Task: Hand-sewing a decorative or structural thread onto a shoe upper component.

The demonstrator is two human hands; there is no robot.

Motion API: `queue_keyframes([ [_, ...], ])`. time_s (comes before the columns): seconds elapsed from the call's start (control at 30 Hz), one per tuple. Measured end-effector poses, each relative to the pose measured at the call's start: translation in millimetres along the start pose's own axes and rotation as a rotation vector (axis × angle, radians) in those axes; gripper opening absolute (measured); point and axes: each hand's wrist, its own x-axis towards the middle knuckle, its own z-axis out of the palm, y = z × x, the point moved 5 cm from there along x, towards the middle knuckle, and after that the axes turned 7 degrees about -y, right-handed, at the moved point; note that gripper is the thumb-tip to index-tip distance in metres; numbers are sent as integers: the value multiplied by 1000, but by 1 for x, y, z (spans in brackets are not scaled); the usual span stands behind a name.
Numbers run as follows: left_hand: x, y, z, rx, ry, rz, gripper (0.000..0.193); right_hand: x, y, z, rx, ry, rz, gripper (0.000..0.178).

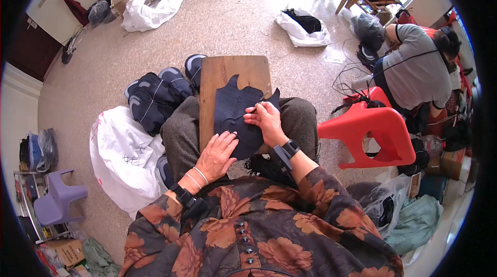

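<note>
A dark navy cut piece (233, 103) with pointed tips and a round seam lies over a wooden board (209, 85) on my lap. My left hand (217, 151) rests on the piece's near left edge, its fingers stretched out flat. Above the piece's right side, the thumb and fingers of my right hand (267, 124) are pinched together. Something thin and dark shows at these fingertips, too small to name.
Tied bundles of navy and grey pieces (150, 98) and a white sack (121, 158) lie left of my knees. At right stand a red stool (370, 132) with dark cords and a bent-over person (414, 64). A purple stool (59, 197) is far left.
</note>
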Motion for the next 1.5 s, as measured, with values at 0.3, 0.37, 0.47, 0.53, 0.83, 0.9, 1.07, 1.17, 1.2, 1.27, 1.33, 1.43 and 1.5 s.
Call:
queue_keyframes([
  [0.3,26,-8,23,115,-182,35,77,7,-14,12,-141,-241,191,13],
  [0.37,26,-8,25,154,-189,49,77,21,-20,11,-181,-256,214,12],
  [0.47,26,-8,28,162,-194,61,77,42,-28,12,-379,-258,248,12],
  [0.53,28,-9,25,111,-197,55,75,60,-39,5,-374,-254,228,9],
  [0.83,29,-12,22,74,-137,59,72,122,-137,-16,-247,-165,2,7],
  [0.9,28,-12,23,80,-141,63,72,132,-146,-21,-208,-140,-40,6],
  [1.07,32,-9,26,118,-118,106,72,145,-132,-86,-145,-3,-79,6],
  [1.17,25,-9,27,142,-112,90,71,119,-113,-52,-299,-30,-27,6],
  [1.2,26,-9,27,109,-109,83,69,104,-103,-34,-305,-159,-24,8],
  [1.27,27,-7,22,82,-100,80,67,67,-99,13,-508,-221,3,10],
  [1.33,30,-5,9,-29,-29,90,55,49,-101,32,-508,-311,-74,11],
  [1.43,31,-12,-6,-305,129,-9,47,25,-107,44,-501,-315,-155,11],
  [1.5,42,-12,-18,-241,311,1,42,11,-108,47,-520,-297,-212,11],
])
